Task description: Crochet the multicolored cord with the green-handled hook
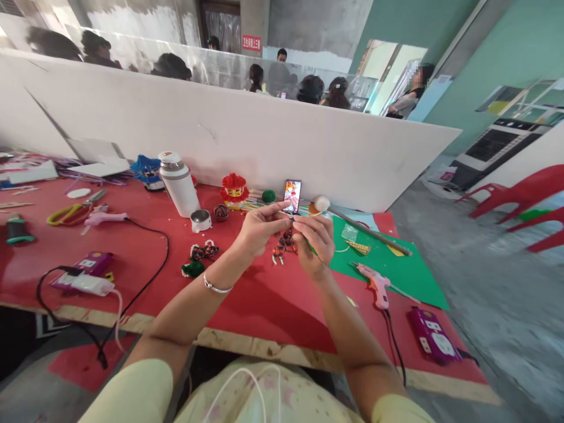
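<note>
My left hand (263,228) and my right hand (316,239) meet above the middle of the red table. Their fingertips pinch together on something too small to make out. A bit of green shows at my right palm. Just below the fingers is a dark, multicoloured braided piece (286,242) with pale ends; whether it hangs from my hands or lies on the table, I cannot tell. Behind them a phone (292,195) with a lit picture leans on the white partition. Left of my forearm lie a beaded dark ornament (204,251) and a green pompom (192,269).
A white thermos (178,187) and its metal cup (201,220) stand left. A pink glue gun (374,283) rests right, near a purple power box (434,336). Another glue gun (106,218), scissors (73,212) and black cables lie left. A stick (370,232) crosses the green sheet (423,273).
</note>
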Demonstrator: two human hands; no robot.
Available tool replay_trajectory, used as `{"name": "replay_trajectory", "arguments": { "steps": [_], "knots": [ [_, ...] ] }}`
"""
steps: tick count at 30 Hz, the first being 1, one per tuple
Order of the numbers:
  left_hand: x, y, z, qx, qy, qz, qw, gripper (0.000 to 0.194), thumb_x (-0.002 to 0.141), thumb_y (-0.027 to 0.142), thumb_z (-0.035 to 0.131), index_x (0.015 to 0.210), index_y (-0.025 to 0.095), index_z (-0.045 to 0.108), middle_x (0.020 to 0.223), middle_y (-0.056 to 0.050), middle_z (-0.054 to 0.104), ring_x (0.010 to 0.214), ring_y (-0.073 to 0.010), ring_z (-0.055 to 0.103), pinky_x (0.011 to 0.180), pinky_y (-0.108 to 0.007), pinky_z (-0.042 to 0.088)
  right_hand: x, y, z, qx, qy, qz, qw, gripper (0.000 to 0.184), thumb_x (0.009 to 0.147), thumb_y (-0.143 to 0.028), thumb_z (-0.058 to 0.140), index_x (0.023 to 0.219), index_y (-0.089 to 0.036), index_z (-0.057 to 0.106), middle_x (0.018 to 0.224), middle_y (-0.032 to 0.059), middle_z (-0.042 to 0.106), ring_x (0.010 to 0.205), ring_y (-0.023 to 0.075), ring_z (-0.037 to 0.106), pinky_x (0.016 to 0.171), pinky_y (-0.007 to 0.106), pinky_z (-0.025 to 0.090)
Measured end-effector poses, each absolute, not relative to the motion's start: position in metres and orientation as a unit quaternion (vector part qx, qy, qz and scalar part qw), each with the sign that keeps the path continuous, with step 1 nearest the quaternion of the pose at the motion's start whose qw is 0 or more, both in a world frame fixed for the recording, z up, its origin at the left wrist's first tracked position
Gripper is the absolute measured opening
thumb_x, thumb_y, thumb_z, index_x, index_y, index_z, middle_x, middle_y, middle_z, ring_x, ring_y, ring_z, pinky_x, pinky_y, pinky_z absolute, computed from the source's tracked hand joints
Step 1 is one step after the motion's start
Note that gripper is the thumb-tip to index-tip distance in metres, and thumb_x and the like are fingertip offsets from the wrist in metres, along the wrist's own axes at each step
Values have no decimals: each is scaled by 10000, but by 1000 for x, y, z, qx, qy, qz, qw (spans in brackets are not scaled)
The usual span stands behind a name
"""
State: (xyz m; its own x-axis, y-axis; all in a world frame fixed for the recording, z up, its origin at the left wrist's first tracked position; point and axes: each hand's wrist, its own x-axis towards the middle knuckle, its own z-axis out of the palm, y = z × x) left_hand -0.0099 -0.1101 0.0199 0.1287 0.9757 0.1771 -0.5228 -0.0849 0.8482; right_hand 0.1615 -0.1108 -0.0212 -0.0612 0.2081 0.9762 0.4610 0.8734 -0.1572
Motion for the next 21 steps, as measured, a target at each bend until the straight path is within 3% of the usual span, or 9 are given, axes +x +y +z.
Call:
{"name": "replay_trajectory", "arguments": {
  "steps": [6,10,13,16,21],
  "knots": [
    [-16,-110,16,490,301,602,554,585,574,206,1009,1136,138,861,726,-10,751,632,-104,630,565,-222,491,178,-104,-8,-206,-781,-37,589,190,1030,-330,680,1192,-333,780,1131,29,871,1004,242,776,906,472,635],
    [-6,-113,16,467,309,650,514,537,583,215,1002,1099,153,867,739,1,762,663,-104,648,624,-228,531,169,-113,-12,-260,-745,-183,586,299,955,-266,786,1237,-366,775,1149,14,870,1046,250,729,948,452,606],
    [-5,-115,19,425,286,613,601,497,596,269,1012,1062,171,871,752,-7,773,605,-94,641,556,-219,510,160,-117,-19,-277,-695,-242,618,349,952,-263,788,1273,-399,766,1136,11,864,1055,258,710,932,446,597],
    [-16,-114,25,425,271,534,678,466,571,263,1024,1008,185,880,746,-13,773,598,-101,667,527,-211,509,163,-113,-18,-225,-708,-166,649,297,995,-320,734,1274,-417,768,1090,2,863,1022,251,718,886,450,608],
    [-42,-113,39,504,306,489,643,439,589,197,991,1016,185,889,714,-3,754,541,-75,609,466,-194,439,190,-103,4,-148,-802,33,578,294,987,-393,740,1277,-413,783,1132,-2,877,1044,259,750,936,505,614]
  ]
}}
